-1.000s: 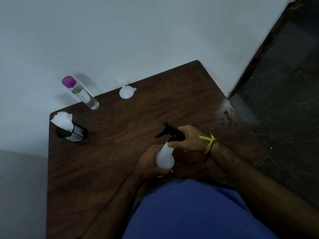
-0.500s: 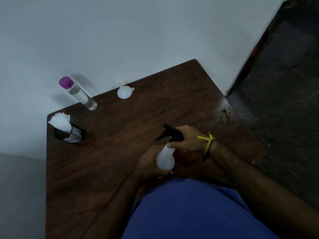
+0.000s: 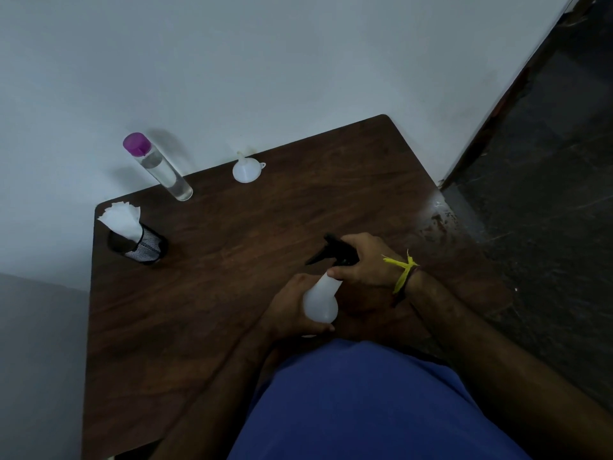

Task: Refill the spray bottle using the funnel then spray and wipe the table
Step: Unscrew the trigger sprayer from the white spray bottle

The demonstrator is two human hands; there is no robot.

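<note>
the table (image 3: 232, 293) is dark wood, pushed against a pale wall, and looks hard and flat, so wiping it should meet little drag. a worn, shiny patch shows at its right edge.

the spray bottle (image 3: 321, 302) stands at the near middle of the table, just in front of the person. its body is white, probably thin plastic, so likely light while unfilled and a little squeezable; a firm grip low on the body seems the safe hold. the left hand (image 3: 292, 307) is wrapped round that body, fingers curled under it. the right hand (image 3: 363, 263) clasps the black trigger head (image 3: 335, 252) at the neck, a sensible place to twist from, since the head is stiff and ridged. whether the head is already loose cannot be told.

the clear bottle (image 3: 162, 172) with a purple cap stands at the far left, by the wall; it looks rigid and smooth, perhaps slippery, and best taken round its middle.

the mesh cup (image 3: 146, 247) at the left edge holds white tissue (image 3: 121, 219), soft and easily torn.

the funnel (image 3: 246, 170) sits far centre, wide mouth down, small and light; its rim tab offers a pinch point.
</note>
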